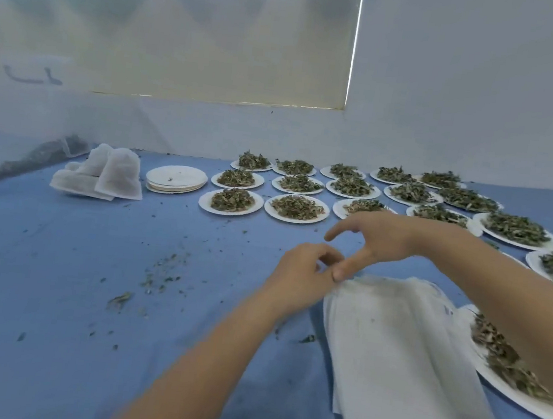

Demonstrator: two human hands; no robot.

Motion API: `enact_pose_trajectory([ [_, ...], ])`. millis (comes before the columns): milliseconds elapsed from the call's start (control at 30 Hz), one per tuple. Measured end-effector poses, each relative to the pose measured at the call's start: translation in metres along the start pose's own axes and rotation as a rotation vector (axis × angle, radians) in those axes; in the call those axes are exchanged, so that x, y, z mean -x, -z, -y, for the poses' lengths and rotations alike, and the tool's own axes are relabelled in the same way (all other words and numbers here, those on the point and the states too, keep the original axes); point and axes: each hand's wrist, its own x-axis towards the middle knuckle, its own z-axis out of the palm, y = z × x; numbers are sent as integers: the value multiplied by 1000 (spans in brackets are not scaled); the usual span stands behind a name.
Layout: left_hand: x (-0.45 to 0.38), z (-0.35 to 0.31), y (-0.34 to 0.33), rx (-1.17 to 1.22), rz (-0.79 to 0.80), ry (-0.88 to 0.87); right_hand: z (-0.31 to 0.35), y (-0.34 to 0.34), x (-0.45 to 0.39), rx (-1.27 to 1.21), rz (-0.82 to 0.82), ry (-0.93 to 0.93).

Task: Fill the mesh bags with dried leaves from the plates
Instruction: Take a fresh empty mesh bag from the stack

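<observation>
From the head camera, both hands are meeting at the top corner of a flat stack of empty mesh bags (406, 355) lying on the blue table (54, 270); the left hand (302, 274) is pinching that corner with curled fingers; the right hand (378, 241) is resting its thumb tip there, its other fingers hanging relaxed, gripping nothing; white plates (231, 201) are sitting in rows beyond, each carrying a heap of dried leaves (298, 206); another leaf-laden plate (522, 402) is lying just beside the stack; a stack of bare plates (177, 179) is standing near filled bags (107, 172) at far left; crumbs (160, 275) are littering the cloth.
</observation>
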Motion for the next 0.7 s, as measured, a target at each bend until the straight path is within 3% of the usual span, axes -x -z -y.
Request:
enact_pose_trajectory([
  [133, 13, 2, -5, 77, -29, 51, -7, -5, 7, -65, 21, 27],
  [267, 32, 3, -8, 136, -87, -10, -4, -7, 8, -91, 18, 58],
  [400, 29, 4, -14, -101, -85, -105, 0, -7, 6, -69, 19, 63],
  [500, 23, 6, -16, -100, -153, -116, 2, -7, 7, -79, 5, 73],
  [700, 13, -1, 1, 54, -252, -83, 1, -4, 14, -197, -158, 134],
])
